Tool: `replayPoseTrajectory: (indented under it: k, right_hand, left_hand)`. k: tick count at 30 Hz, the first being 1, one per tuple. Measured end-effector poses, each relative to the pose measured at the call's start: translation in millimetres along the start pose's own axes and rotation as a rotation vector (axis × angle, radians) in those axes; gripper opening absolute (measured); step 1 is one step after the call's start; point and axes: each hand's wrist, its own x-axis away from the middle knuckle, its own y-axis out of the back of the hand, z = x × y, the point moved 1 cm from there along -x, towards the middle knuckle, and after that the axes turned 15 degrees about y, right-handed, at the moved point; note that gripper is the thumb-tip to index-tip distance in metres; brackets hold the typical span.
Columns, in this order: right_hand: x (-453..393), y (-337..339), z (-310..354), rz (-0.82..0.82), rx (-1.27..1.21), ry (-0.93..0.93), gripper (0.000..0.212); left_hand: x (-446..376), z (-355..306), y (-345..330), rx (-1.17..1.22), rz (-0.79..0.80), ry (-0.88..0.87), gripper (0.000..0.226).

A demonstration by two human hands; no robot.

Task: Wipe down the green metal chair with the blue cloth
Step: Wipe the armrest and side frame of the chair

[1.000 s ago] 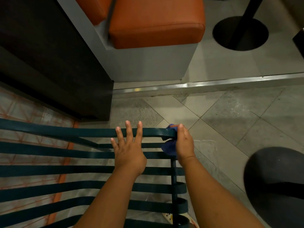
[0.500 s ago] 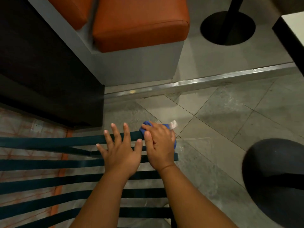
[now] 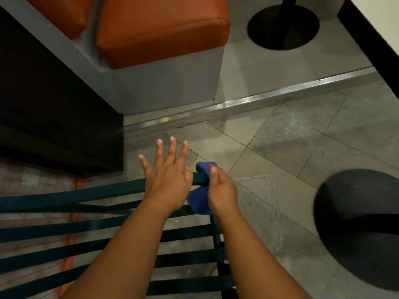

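The green metal chair (image 3: 71, 196) fills the lower left, its dark slats running across below me. My left hand (image 3: 167, 176) lies flat on the top slat near its right end, fingers spread and pointing away over the edge. My right hand (image 3: 221, 192) grips the blue cloth (image 3: 199, 201), which is wrapped around the right end of that same slat; part of the cloth pokes out above my thumb and part hangs below the slat. The two hands nearly touch.
An orange cushioned bench (image 3: 162, 29) on a grey base stands ahead. A dark panel (image 3: 54, 108) is at the left. A metal floor strip (image 3: 259, 102) crosses the tiles. Round black table bases sit at the top right (image 3: 282, 24) and the right (image 3: 358, 225).
My right hand slid with the cloth from on top of the slat back to its right end and now wraps the cloth around it. My left hand moved forward slightly.
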Motion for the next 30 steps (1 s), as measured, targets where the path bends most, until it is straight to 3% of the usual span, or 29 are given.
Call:
replayPoseTrajectory:
  k: [4,5,8,13,18,22,27,30]
  right_hand:
    - [13.7,-14.5,-12.5,0.002,-0.195,0.246,0.033]
    - [9.8,-14.6,-15.3,-0.007,-0.258,0.221,0.032]
    - [-5.9,-8.5,-32.4,-0.011,-0.456,-0.083,0.036]
    - [-39.8,3.1,-55.6,0.105,-0.189,-0.388,0.036]
    - [-42.5,25.5,-27.4,0.195,-0.241,-0.359,0.051]
    - [-31.0,32.9,-31.0,0.189,-0.46,-0.313,0.043]
    - [-56.8,14.2,-67.1,0.269,-0.293,-0.575,0.039]
    - [-74.6,8.1,-84.8,0.313,-0.183,-0.627,0.04]
  left_hand:
    - [-0.1,-2.2,-0.4,-0.011,-0.022,0.002,0.063]
    - [-0.2,-1.6,-1.6,-0.016,-0.035,-0.003,0.063]
    - [0.1,0.5,-4.8,-0.012,-0.073,-0.015,0.065]
    - [0.3,0.3,-5.8,-0.027,-0.103,-0.016,0.064]
    - [-0.9,0.0,-8.4,-0.036,-0.12,0.0,0.064]
    - [-1.6,0.6,-11.8,-0.034,-0.127,-0.005,0.067]
    - [-1.1,0.9,-13.2,-0.018,-0.141,-0.015,0.066]
    - [-1.6,0.4,-12.9,-0.027,-0.135,-0.003,0.067]
